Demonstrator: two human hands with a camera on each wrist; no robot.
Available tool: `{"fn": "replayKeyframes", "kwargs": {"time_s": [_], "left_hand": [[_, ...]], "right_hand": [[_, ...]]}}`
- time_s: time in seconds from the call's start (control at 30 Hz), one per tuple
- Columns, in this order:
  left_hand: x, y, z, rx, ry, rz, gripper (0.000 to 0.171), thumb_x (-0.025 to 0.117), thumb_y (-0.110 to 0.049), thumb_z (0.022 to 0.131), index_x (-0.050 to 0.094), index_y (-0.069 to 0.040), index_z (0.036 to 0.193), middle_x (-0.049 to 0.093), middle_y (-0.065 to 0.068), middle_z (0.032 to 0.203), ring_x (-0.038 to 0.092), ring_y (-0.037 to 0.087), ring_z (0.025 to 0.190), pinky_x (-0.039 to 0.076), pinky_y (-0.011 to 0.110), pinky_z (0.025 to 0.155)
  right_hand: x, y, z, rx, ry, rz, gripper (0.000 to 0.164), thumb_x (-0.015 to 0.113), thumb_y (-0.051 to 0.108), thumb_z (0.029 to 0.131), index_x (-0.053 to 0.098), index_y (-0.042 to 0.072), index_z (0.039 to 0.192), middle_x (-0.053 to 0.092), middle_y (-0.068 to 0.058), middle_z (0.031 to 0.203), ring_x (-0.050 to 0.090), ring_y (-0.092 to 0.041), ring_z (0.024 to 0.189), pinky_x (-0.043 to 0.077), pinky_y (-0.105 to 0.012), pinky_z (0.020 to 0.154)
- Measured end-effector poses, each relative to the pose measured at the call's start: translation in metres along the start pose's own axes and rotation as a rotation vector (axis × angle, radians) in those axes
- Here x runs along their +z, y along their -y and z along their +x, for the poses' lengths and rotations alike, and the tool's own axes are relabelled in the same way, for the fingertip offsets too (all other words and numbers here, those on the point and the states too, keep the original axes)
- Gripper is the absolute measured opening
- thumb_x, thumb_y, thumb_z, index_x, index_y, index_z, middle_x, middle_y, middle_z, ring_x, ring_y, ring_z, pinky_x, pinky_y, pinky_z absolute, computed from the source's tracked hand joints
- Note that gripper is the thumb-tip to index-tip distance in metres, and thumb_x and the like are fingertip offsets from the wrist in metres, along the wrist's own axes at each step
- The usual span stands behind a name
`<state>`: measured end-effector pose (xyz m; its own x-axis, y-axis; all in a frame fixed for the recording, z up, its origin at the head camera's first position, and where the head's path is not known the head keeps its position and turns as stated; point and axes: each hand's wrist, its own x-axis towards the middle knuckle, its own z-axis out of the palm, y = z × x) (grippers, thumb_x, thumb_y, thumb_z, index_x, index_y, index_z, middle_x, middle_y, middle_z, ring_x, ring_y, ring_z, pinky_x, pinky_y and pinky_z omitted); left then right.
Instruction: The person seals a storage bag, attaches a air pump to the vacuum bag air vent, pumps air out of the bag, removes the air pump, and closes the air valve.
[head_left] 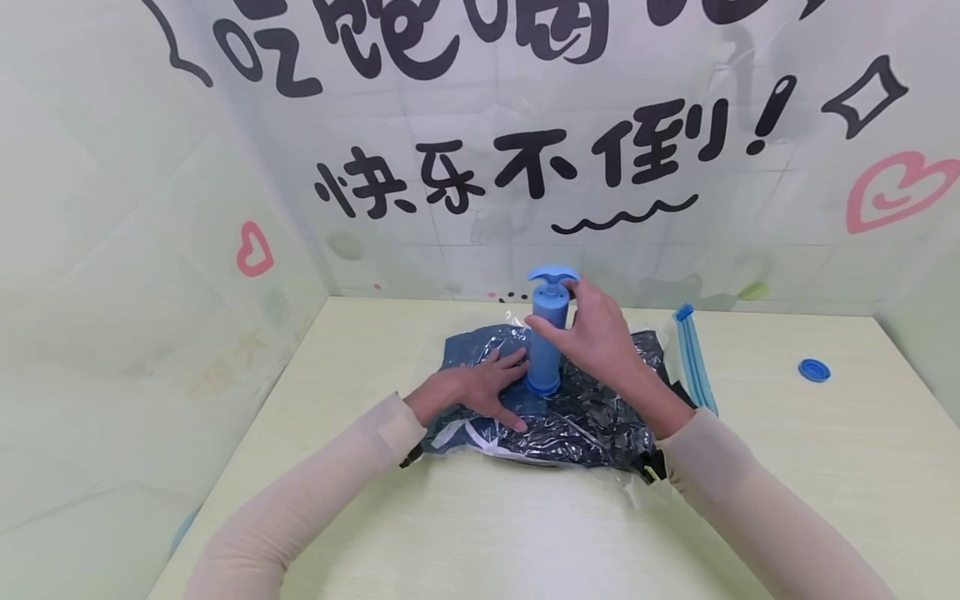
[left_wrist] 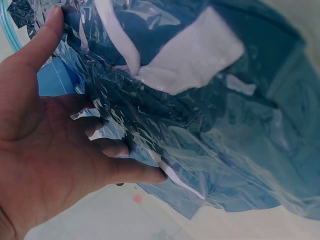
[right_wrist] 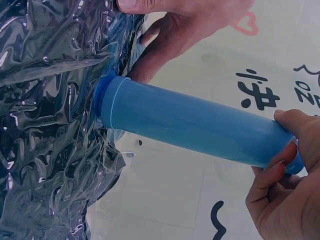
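A blue hand pump (head_left: 549, 342) stands upright on a clear vacuum storage bag (head_left: 577, 425), its base against a round blue valve (right_wrist: 102, 102). Dark, wrinkled contents with some white parts show through the plastic. My right hand (head_left: 600, 337) grips the upper end of the pump's cylinder, just below the T-shaped handle (head_left: 553, 272). In the right wrist view its thumb and curled fingers wrap that end. To the left of the pump, my left hand (head_left: 487, 390) rests on the bag with fingers spread. The left wrist view shows its palm (left_wrist: 50, 155) beside the pump's base.
A light wooden table (head_left: 465, 533) carries the bag. Right of the bag lies a blue zip strip with a slider (head_left: 696, 358). Farther right is a round blue cap (head_left: 813, 370). A whitish sheet with black writing (head_left: 450, 175) hangs behind the table.
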<state>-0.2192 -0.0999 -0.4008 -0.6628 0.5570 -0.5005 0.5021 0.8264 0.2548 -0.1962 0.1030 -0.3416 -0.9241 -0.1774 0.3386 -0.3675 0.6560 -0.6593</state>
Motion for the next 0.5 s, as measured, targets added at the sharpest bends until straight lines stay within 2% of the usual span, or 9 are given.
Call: {"fn": "replayKeyframes", "kwargs": {"time_s": [0.13, 0.33, 0.5], "left_hand": [[0.000, 0.000, 0.001, -0.001, 0.000, 0.006, 0.104, 0.070, -0.060, 0.090, 0.013, -0.018, 0.165, -0.006, 0.000, 0.170, -0.007, 0.040, 0.151, 0.017, 0.070, 0.110], [0.000, 0.001, 0.002, -0.020, 0.000, 0.012, 0.104, 0.070, -0.062, 0.089, 0.012, -0.020, 0.165, -0.006, -0.002, 0.170, -0.007, 0.038, 0.152, 0.016, 0.073, 0.109], [0.001, 0.001, 0.002, -0.024, -0.002, 0.017, 0.105, 0.070, -0.062, 0.089, 0.012, -0.021, 0.165, -0.006, -0.002, 0.170, -0.007, 0.038, 0.152, 0.016, 0.073, 0.109]], "right_hand": [[-0.002, 0.000, 0.001, 0.000, 0.023, -0.010, 0.069, 0.078, 0.040, 0.091, 0.053, -0.006, 0.137, 0.065, -0.018, 0.109, 0.057, -0.023, 0.065, 0.048, -0.038, 0.057], [-0.009, 0.000, 0.004, 0.005, 0.114, 0.023, 0.065, 0.077, 0.035, 0.092, 0.052, -0.004, 0.138, 0.063, -0.015, 0.099, 0.052, -0.022, 0.060, 0.044, -0.036, 0.054], [-0.014, -0.002, 0.006, -0.004, 0.189, 0.058, 0.065, 0.076, 0.031, 0.094, 0.048, -0.005, 0.141, 0.062, -0.016, 0.106, 0.049, -0.023, 0.058, 0.042, -0.036, 0.054]]}}
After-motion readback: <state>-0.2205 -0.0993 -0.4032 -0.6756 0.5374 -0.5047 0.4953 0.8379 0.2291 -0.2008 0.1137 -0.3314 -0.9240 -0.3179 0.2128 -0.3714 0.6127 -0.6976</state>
